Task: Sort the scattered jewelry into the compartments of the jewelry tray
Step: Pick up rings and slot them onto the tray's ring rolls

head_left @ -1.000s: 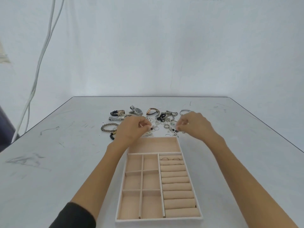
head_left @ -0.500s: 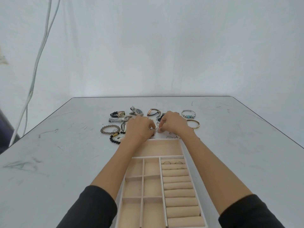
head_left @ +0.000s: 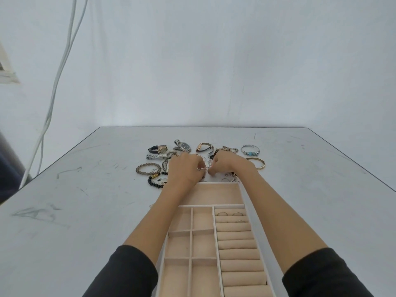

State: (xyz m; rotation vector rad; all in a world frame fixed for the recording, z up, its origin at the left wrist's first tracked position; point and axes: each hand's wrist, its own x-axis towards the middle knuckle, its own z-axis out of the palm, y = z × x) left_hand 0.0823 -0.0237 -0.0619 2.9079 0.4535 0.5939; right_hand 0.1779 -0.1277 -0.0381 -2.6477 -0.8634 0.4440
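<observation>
Leftmost in the scatter toward the table's (head_left: 85, 200) far edge lies a brown bead bracelet (head_left: 148, 168), with watches (head_left: 184, 146) behind it, their dials too small to read. My left hand (head_left: 186, 169) and right hand (head_left: 229, 163) meet just beyond the jewelry tray's (head_left: 241, 189) far rim, fingertips curled, both pinching a small silver piece (head_left: 203, 168). A gold bangle (head_left: 258, 163) lies to their right. The tray runs back to the near edge, with thin rings (head_left: 237, 214) in its right-hand rolls.

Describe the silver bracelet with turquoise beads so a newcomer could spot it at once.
Beyond the far end of the beige velvet jewelry tray on the grey table, jewelry lies scattered. At the far right of that scatter, past the right hand, lies the silver wire bracelet. It alone carries turquoise beads; the plain gold bangle beside it has none.
</observation>
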